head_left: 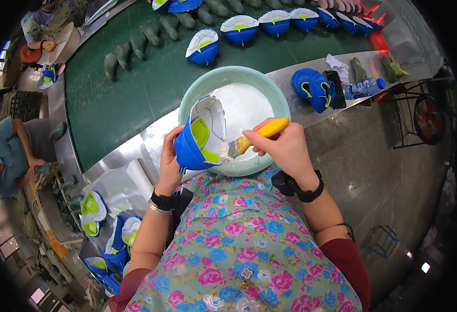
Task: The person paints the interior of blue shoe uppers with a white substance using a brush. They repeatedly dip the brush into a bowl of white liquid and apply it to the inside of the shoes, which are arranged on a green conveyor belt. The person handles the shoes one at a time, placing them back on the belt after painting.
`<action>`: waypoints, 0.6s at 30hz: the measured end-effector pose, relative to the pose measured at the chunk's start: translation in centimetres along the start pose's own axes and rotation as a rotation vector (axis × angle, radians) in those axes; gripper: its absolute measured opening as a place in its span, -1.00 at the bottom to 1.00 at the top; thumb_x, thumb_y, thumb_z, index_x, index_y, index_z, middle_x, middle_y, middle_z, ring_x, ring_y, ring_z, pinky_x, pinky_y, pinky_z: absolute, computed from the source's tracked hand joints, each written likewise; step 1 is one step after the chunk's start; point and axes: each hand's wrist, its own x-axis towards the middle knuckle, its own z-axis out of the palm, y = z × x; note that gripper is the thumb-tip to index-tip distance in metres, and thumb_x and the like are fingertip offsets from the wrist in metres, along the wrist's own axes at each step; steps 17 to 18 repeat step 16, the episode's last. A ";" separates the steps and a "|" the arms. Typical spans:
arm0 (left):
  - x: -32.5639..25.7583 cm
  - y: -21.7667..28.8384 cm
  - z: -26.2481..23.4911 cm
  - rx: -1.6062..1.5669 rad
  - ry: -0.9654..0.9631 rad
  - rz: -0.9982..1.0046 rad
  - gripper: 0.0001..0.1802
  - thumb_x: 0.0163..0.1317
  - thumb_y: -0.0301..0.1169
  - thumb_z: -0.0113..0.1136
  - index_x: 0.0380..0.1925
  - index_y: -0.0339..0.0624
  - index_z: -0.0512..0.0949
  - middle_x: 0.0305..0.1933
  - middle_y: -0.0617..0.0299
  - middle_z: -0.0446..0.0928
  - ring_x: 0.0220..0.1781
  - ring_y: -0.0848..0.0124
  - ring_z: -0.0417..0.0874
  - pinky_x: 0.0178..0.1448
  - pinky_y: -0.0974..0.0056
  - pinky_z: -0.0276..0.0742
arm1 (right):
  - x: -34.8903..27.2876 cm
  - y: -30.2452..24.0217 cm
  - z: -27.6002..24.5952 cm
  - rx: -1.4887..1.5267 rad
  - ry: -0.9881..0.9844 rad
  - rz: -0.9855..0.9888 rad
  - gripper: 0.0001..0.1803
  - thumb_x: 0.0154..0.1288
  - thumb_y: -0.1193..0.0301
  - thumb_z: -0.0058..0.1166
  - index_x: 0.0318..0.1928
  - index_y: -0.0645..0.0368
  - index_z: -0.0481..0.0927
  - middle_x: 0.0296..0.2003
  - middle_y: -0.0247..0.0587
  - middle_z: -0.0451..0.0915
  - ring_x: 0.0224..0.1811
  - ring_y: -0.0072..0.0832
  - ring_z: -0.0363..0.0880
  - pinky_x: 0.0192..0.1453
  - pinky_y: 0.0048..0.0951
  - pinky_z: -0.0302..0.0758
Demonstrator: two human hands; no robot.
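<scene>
My left hand [169, 164] is closed on a blue shoe upper [188, 148], its white and lime-green inside tilted toward me. In my right hand [287, 148] is a paintbrush [262, 134] with a yellow handle. Its whitish bristles touch the inner edge of the upper. Beneath both hands stands a pale green basin [278, 91] with white liquid [246, 101] in it. The upper hides part of the basin's left side.
A green conveyor belt [119, 104] carries dark shoe lasts [150, 34] and more blue uppers [239, 30]. On the metal ledge lie a blue shoe [314, 88], a phone and a bottle [364, 88]. Uppers [115, 244] are piled lower left; co-workers [15, 151] are at left.
</scene>
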 end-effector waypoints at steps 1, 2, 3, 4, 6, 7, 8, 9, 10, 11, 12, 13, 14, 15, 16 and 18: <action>0.0 0.0 0.2 -0.019 0.001 0.004 -0.45 0.30 -0.53 0.14 0.29 -0.10 0.30 0.27 0.25 0.40 0.26 0.43 0.46 0.35 0.29 0.38 | -0.3 -0.4 0.3 -0.041 -0.012 0.050 -0.73 0.18 0.32 0.34 -0.38 0.33 0.68 -0.62 -0.30 0.61 -0.61 -0.63 0.56 -0.50 -0.56 0.46; 0.0 0.1 0.4 -0.032 0.003 0.012 -0.44 0.30 -0.53 0.14 0.29 -0.10 0.29 0.27 0.24 0.40 0.26 0.43 0.46 0.35 0.29 0.38 | -0.5 -0.5 0.5 -0.040 -0.038 0.028 -0.73 0.17 0.32 0.34 -0.38 0.33 0.68 -0.62 -0.30 0.61 -0.61 -0.62 0.55 -0.50 -0.56 0.46; 0.2 0.2 0.6 -0.038 0.004 0.029 -0.44 0.29 -0.53 0.15 0.29 -0.10 0.29 0.26 0.24 0.40 0.25 0.42 0.46 0.36 0.29 0.38 | -0.6 -0.5 0.5 -0.014 -0.074 -0.041 -0.74 0.17 0.32 0.34 -0.38 0.32 0.68 -0.62 -0.30 0.61 -0.61 -0.62 0.55 -0.50 -0.55 0.45; 0.3 0.3 0.8 -0.064 0.011 0.012 -0.44 0.31 -0.53 0.12 0.31 -0.08 0.27 0.28 0.22 0.38 0.28 0.40 0.44 0.38 0.26 0.37 | -0.1 -0.2 0.5 -0.112 -0.048 -0.019 -0.73 0.15 0.32 0.35 -0.38 0.32 0.68 -0.63 -0.26 0.61 -0.62 -0.60 0.55 -0.50 -0.53 0.45; 0.2 0.6 0.9 -0.099 0.032 -0.010 -0.43 0.34 -0.54 0.08 0.34 -0.04 0.22 0.32 0.19 0.33 0.34 0.35 0.39 0.42 0.21 0.34 | 1.4 0.8 0.1 -0.217 -0.002 -0.038 -0.73 0.14 0.32 0.36 -0.39 0.33 0.67 -0.63 -0.21 0.61 -0.61 -0.59 0.56 -0.50 -0.52 0.45; 0.1 0.6 1.2 -0.121 0.078 -0.009 -0.45 0.35 -0.53 0.07 0.32 -0.05 0.23 0.28 0.18 0.37 0.28 0.34 0.45 0.34 0.23 0.41 | 2.3 1.3 -0.2 -0.269 0.017 -0.040 -0.73 0.13 0.33 0.37 -0.39 0.34 0.67 -0.64 -0.19 0.61 -0.61 -0.59 0.56 -0.50 -0.51 0.45; 0.0 0.5 1.5 -0.141 0.123 -0.007 -0.48 0.36 -0.52 0.06 0.30 -0.06 0.25 0.24 0.18 0.41 0.22 0.33 0.50 0.26 0.24 0.48 | 3.2 1.7 -0.5 -0.289 0.047 -0.031 -0.74 0.11 0.33 0.37 -0.40 0.32 0.67 -0.63 -0.16 0.62 -0.60 -0.59 0.57 -0.49 -0.51 0.46; 0.0 0.5 1.6 -0.198 0.168 0.003 -0.50 0.36 -0.51 0.05 0.28 -0.07 0.26 0.20 0.18 0.44 0.15 0.31 0.56 0.18 0.25 0.55 | 3.7 1.9 -0.8 -0.286 0.085 -0.098 -0.74 0.11 0.33 0.37 -0.39 0.31 0.67 -0.62 -0.17 0.63 -0.60 -0.59 0.58 -0.49 -0.51 0.46; 0.0 0.8 1.2 -0.259 0.171 -0.126 -0.54 0.34 -0.48 0.08 0.23 -0.10 0.31 0.12 0.19 0.49 0.06 0.33 0.59 0.06 0.27 0.58 | 4.3 1.8 -1.1 -0.296 0.125 -0.133 -0.75 0.11 0.33 0.37 -0.39 0.30 0.68 -0.62 -0.17 0.63 -0.59 -0.59 0.58 -0.48 -0.51 0.46; -0.1 1.2 0.5 -0.357 0.175 -0.249 -0.58 0.31 -0.44 0.11 0.18 -0.13 0.36 0.05 0.21 0.54 -0.03 0.34 0.63 -0.07 0.29 0.61 | 4.6 1.5 -1.3 -0.337 0.174 -0.092 -0.76 0.11 0.34 0.37 -0.38 0.28 0.68 -0.61 -0.18 0.63 -0.59 -0.59 0.59 -0.48 -0.52 0.47; -0.2 1.5 0.1 -0.455 0.179 -0.373 -0.61 0.29 -0.41 0.13 0.12 -0.16 0.42 -0.02 0.22 0.58 -0.13 0.36 0.66 -0.19 0.31 0.64 | 4.6 0.8 -1.5 -0.328 0.194 -0.118 -0.79 0.12 0.35 0.37 -0.36 0.25 0.69 -0.57 -0.21 0.66 -0.55 -0.61 0.60 -0.44 -0.55 0.50; -0.1 1.5 -0.1 -0.533 0.224 -0.436 -0.62 0.27 -0.38 0.15 0.09 -0.16 0.43 -0.08 0.22 0.60 -0.23 0.36 0.66 -0.32 0.33 0.60 | 4.5 0.0 -1.6 -0.268 0.165 -0.224 -0.80 0.12 0.35 0.37 -0.35 0.24 0.70 -0.55 -0.22 0.67 -0.53 -0.61 0.62 -0.41 -0.56 0.51; 0.0 1.5 -0.2 -0.609 0.267 -0.500 -0.63 0.26 -0.34 0.17 0.05 -0.16 0.45 -0.15 0.23 0.61 -0.32 0.36 0.65 -0.45 0.34 0.55 | 4.3 -1.1 -1.6 -0.243 0.150 -0.252 -0.80 0.13 0.36 0.36 -0.35 0.24 0.70 -0.53 -0.23 0.68 -0.50 -0.61 0.63 -0.39 -0.57 0.52; 0.3 1.3 -0.1 -0.665 0.312 -0.563 -0.64 0.25 -0.30 0.18 0.02 -0.16 0.46 -0.22 0.23 0.62 -0.42 0.36 0.65 -0.58 0.36 0.50 | 4.0 -2.3 -1.6 -0.217 0.137 -0.279 -0.81 0.13 0.36 0.36 -0.34 0.23 0.70 -0.50 -0.24 0.69 -0.48 -0.62 0.64 -0.36 -0.59 0.53; 0.3 1.4 -0.2 -0.678 0.309 -0.563 -0.64 0.25 -0.30 0.18 0.02 -0.16 0.46 -0.22 0.23 0.62 -0.42 0.36 0.65 -0.58 0.36 0.50 | 3.7 -3.5 -1.5 -0.168 0.050 -0.298 -0.81 0.14 0.35 0.36 -0.32 0.20 0.71 -0.48 -0.24 0.70 -0.40 -0.60 0.69 -0.29 -0.62 0.55; 0.3 1.4 -0.2 -0.678 0.309 -0.563 -0.64 0.25 -0.30 0.18 0.02 -0.16 0.46 -0.22 0.23 0.62 -0.42 0.36 0.65 -0.58 0.36 0.50 | 3.7 -3.5 -1.5 -0.168 0.050 -0.298 -0.81 0.14 0.35 0.36 -0.32 0.20 0.71 -0.48 -0.24 0.70 -0.40 -0.60 0.69 -0.29 -0.62 0.55</action>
